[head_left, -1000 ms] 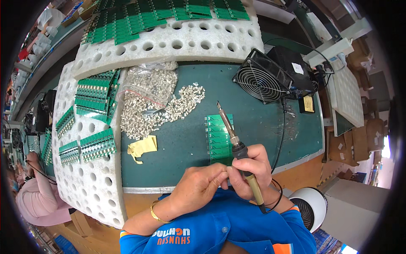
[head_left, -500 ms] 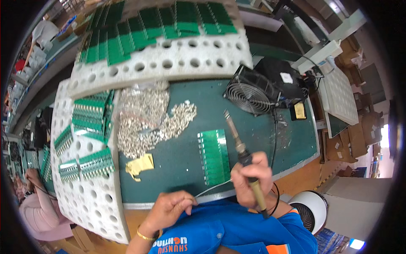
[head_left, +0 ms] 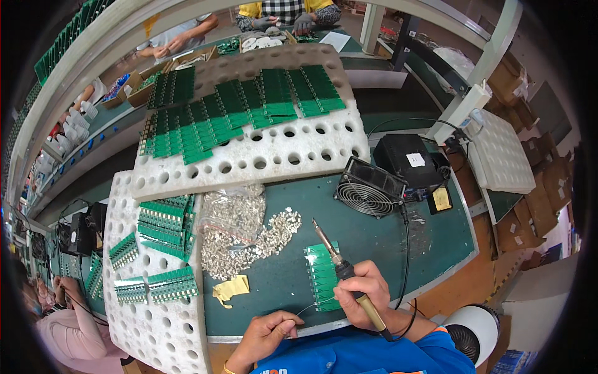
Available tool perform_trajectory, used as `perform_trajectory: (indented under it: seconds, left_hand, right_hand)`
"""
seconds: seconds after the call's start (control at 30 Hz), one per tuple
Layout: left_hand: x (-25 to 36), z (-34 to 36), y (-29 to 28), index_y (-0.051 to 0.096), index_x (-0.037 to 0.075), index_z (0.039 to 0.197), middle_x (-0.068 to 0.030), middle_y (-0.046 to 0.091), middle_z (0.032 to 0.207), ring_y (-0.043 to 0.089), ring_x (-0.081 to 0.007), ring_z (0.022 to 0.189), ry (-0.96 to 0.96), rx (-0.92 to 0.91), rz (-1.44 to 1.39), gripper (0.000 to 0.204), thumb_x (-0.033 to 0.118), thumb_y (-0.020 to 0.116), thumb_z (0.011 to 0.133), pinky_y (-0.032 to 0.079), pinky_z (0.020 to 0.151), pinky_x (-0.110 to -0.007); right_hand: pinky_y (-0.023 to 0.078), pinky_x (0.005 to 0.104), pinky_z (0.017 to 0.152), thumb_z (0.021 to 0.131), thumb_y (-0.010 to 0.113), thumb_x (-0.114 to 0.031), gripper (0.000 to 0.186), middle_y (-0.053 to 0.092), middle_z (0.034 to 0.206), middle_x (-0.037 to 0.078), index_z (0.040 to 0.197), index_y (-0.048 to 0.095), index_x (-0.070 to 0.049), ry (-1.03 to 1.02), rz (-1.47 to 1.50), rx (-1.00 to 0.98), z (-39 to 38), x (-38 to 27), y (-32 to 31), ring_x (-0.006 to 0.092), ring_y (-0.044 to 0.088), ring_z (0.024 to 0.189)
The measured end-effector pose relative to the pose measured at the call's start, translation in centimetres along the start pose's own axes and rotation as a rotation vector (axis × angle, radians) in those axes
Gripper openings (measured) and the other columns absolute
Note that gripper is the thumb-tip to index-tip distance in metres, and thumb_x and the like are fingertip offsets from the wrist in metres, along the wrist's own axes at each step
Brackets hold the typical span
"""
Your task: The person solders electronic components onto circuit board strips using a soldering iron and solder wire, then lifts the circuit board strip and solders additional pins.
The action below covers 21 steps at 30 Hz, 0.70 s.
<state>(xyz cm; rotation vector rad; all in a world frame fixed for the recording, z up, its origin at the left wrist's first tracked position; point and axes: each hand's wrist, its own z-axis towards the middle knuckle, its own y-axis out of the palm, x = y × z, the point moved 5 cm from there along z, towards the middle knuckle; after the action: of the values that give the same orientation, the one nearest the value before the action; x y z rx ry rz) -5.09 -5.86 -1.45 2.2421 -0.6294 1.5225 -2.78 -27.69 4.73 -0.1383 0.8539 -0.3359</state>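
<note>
My right hand [head_left: 366, 292] is closed around the handle of a soldering iron [head_left: 329, 248]. Its metal shaft points up and to the left, passing over a green circuit board [head_left: 319, 274]; the tip shows beyond the board's far edge. My left hand [head_left: 269, 338] is near the table's front edge, thumb and fingers pinched on a thin solder wire [head_left: 311, 305]. That wire runs across the board's near end toward my right fingers. The board lies flat on the green table [head_left: 261, 299], partly covered by the iron and my right hand.
Loose small metal parts [head_left: 274, 237] and a plastic bag [head_left: 232, 212] of them lie left of the board, beside a yellow cloth [head_left: 232, 289]. White foam panels [head_left: 243, 159] carry more boards. A fan [head_left: 369, 190] and a yellow sponge [head_left: 441, 199] stand right. Other people work beyond.
The view has tilted up, showing co-workers across the table. Compared with the board, the iron's tip has swung left and nearer. Both hands keep their grips.
</note>
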Motion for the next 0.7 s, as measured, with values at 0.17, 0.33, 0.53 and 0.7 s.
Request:
perform_trajectory:
  seconds: [0.17,0.33,0.53,0.7]
  left_hand:
    - [1.4,1.1,0.3,0.066,0.001,0.109,-0.0017,0.069,0.08,0.061,-0.0067,0.073,0.011,0.066,-0.031,0.014,0.012,0.058,0.103,0.048,0.065,-0.022]
    - [0.8,1.6,-0.4,0.065,0.002,0.106,-0.0014,0.069,0.079,0.058,-0.005,0.07,0.058,0.09,-0.106,0.013,0.013,0.059,0.103,0.045,0.062,-0.021]
    - [1.2,1.5,-0.9,0.066,0.001,0.104,-0.0018,0.069,0.079,0.059,-0.0052,0.069,0.058,0.084,-0.107,0.014,0.014,0.061,0.102,0.046,0.061,-0.021]
    - [1.4,1.2,-0.9,0.066,0.001,0.102,-0.0017,0.069,0.077,0.058,-0.0047,0.068,0.084,0.08,-0.141,0.014,0.015,0.062,0.101,0.046,0.06,-0.021]
  right_hand:
    - [0.049,0.0284,0.057,0.085,0.075,0.002,0.026,0.065,0.083,0.009,0.106,0.061,-0.005,-0.016,-0.043,-0.052,0.3,0.3,-0.2,0.0182,0.059,0.067]
    - [0.048,0.0286,0.052,0.072,0.08,0.008,0.041,0.058,0.085,0.01,0.109,0.066,-0.006,-0.07,-0.049,-0.072,0.3,0.6,-0.5,0.019,0.059,0.063]
    - [0.05,0.0274,0.055,0.078,0.08,0.003,0.033,0.06,0.086,0.008,0.106,0.067,-0.008,-0.101,-0.115,-0.178,0.0,0.8,-0.6,0.0175,0.06,0.067]
    - [0.05,0.0289,0.054,0.076,0.08,0.004,0.035,0.058,0.085,0.008,0.106,0.067,-0.009,-0.144,-0.144,-0.181,0.0,0.6,-0.4,0.019,0.061,0.066]
